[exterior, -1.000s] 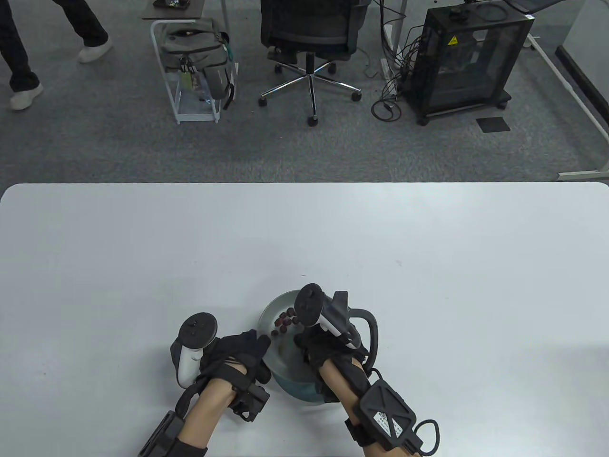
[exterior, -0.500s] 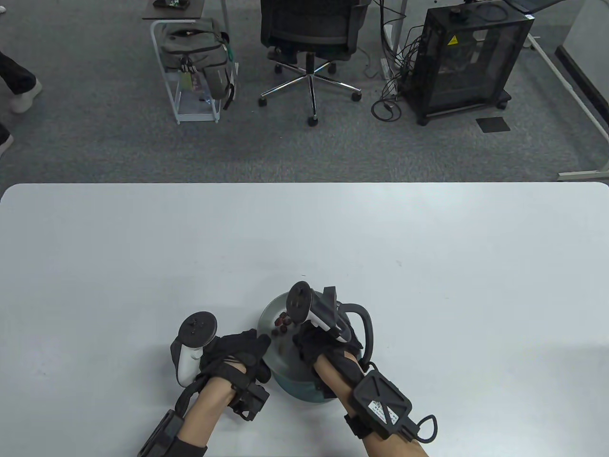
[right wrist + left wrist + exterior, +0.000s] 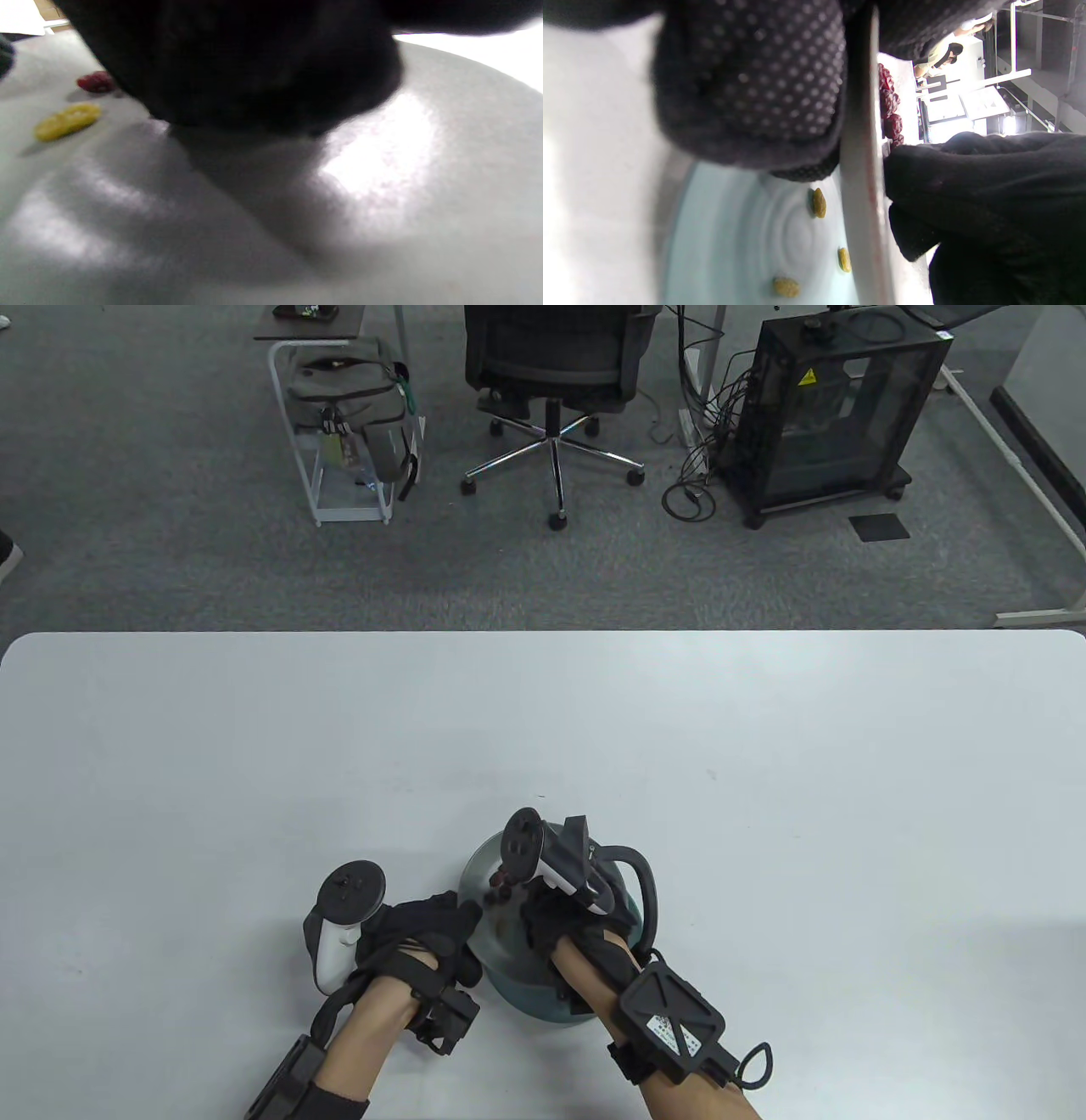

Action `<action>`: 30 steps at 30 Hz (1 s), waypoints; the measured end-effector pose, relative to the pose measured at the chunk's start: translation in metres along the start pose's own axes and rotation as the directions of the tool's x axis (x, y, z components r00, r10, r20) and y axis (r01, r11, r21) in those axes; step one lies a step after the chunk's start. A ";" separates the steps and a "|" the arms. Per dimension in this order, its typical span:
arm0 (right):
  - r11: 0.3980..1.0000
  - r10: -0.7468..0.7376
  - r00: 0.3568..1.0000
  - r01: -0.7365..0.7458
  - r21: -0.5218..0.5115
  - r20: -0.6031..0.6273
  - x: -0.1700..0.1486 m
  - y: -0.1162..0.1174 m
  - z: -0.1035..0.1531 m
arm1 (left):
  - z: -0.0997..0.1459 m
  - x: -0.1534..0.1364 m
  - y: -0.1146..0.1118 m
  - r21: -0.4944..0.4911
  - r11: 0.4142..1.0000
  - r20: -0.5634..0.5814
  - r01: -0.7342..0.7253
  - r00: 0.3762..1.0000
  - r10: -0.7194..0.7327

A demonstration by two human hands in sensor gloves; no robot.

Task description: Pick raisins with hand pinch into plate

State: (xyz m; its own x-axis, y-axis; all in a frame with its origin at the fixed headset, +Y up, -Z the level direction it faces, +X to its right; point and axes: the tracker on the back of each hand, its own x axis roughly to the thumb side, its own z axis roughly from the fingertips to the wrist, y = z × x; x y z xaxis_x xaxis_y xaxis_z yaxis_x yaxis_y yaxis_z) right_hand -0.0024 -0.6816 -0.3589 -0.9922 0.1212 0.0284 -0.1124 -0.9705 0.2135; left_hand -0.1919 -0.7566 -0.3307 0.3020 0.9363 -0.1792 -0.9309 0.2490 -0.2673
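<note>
- Right hand (image 3: pixel 564 920) is further left and deeper over the plate (image 3: pixel 475 869) than half a second ago; its tracker (image 3: pixel 543 857) now hides most of the dark raisins (image 3: pixel 496 886) that showed in the plate before. Just a couple peek out at the tracker's left edge.
- Can't tell whether the right grip is closed on anything. In the table view the fingers sit under the tracker, and the right wrist view is mostly a dark glove blur (image 3: pixel 237 63) close above the plate's surface (image 3: pixel 382 190).
- That wrist view does show one red raisin (image 3: pixel 96 81) and a yellow one (image 3: pixel 68 121) lying loose on the plate, off to the left of the glove.
- Left hand (image 3: pixel 420 937) hasn't moved: same spot on the tabletop (image 3: pixel 254 772), fingers against the plate's left rim.
- Left wrist view: dotted glove fingers (image 3: pixel 755 84) wrap the rim (image 3: pixel 859 169), so the left grip holds the plate's edge. Red raisins (image 3: pixel 888 106) are piled on the far side of the rim, and a few yellow bits (image 3: pixel 818 202) show on the pale blue side.
- Background: the person walking at the far left is almost out of frame now, just a shoe (image 3: pixel 7 558) at the edge.
</note>
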 end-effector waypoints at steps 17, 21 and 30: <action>0.999 -0.023 0.998 0.025 -0.036 0.051 0.001 -0.012 0.013 | 0.003 0.002 0.005 0.047 0.999 0.002 0.010 1.000 -0.010; 0.998 -0.031 0.998 0.035 -0.060 0.063 -0.001 -0.025 0.025 | 0.004 -0.001 0.016 0.094 0.996 -0.005 -0.009 1.000 0.010; 0.995 -0.060 0.993 0.067 -0.071 0.101 -0.005 -0.035 0.046 | 0.007 -0.009 0.043 0.215 0.972 -0.012 -0.095 0.995 0.100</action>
State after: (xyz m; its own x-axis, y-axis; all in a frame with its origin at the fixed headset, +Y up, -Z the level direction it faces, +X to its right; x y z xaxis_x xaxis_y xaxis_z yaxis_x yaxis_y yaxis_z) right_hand 0.0090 -0.6383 -0.3217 -0.9733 0.1994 0.1136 -0.1823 -0.9726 0.1446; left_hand -0.2361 -0.7522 -0.3339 0.2102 0.9534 -0.2166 -0.9776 0.2066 -0.0394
